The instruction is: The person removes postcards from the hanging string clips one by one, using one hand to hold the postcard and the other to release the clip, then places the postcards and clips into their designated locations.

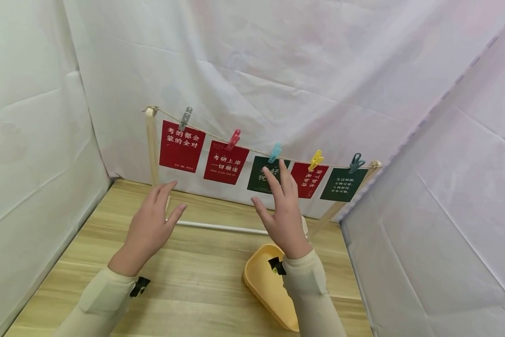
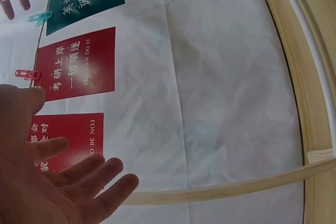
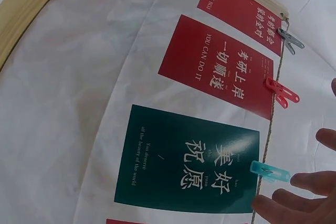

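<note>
A twine [image 1: 252, 150] carries a row of red and green cards, each under a plastic clothespin. My right hand [image 1: 285, 220] is raised before the middle green card [image 3: 163, 156]. Its fingers are spread and hold nothing; in the right wrist view the fingertips lie close to the light blue clothespin [image 3: 270, 171], and whether they touch it I cannot tell. My left hand [image 1: 151, 222] hovers lower, before the left post, fingers loosely extended. In the left wrist view it partly covers the leftmost red card [image 2: 79, 135]. Another red card [image 2: 79, 64] hangs from a pink clothespin [image 2: 27, 74].
Wooden posts [image 1: 152, 145] hold the twine at both ends, and a white rod [image 1: 223, 227] runs low between them. Under my right forearm a yellow tray [image 1: 266, 285] rests on the wooden table [image 1: 193, 281]. White cloth [image 1: 244, 70] encloses the back and sides.
</note>
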The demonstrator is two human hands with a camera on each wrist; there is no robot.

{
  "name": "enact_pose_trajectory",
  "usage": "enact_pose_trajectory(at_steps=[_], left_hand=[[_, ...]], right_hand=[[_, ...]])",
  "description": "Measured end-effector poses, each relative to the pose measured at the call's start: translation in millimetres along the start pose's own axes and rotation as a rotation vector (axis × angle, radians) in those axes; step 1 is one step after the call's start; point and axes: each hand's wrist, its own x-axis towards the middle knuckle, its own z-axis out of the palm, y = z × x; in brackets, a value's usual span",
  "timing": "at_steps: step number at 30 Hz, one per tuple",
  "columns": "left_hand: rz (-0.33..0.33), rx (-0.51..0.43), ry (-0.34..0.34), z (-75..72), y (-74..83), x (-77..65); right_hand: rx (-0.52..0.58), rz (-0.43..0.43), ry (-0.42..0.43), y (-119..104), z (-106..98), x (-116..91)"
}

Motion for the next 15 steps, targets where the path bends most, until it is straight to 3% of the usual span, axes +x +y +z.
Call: enact_pose_trajectory(at_steps=[15], left_hand=[[-0.004, 0.009, 0.008, 5.2, -8.0, 13.4]], right_hand=[[-0.009, -0.026, 0.02, 1, 0, 12]])
